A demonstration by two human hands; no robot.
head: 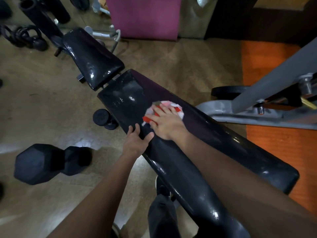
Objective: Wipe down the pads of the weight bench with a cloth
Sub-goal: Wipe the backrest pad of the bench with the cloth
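A long black back pad of the weight bench runs diagonally from the lower right to the middle. A shorter black seat pad lies beyond it at the upper left. A red, white and pink cloth lies on the back pad's upper part. My right hand presses flat on the cloth with its fingers spread. My left hand grips the near left edge of the back pad, just beside the right hand. A dull smeared patch shows on the pad beyond the cloth.
A large black hex dumbbell lies on the floor at the left, and a smaller dumbbell sits under the bench edge. Kettlebells stand at the far left. A grey machine frame and an orange mat are to the right, a purple mat behind.
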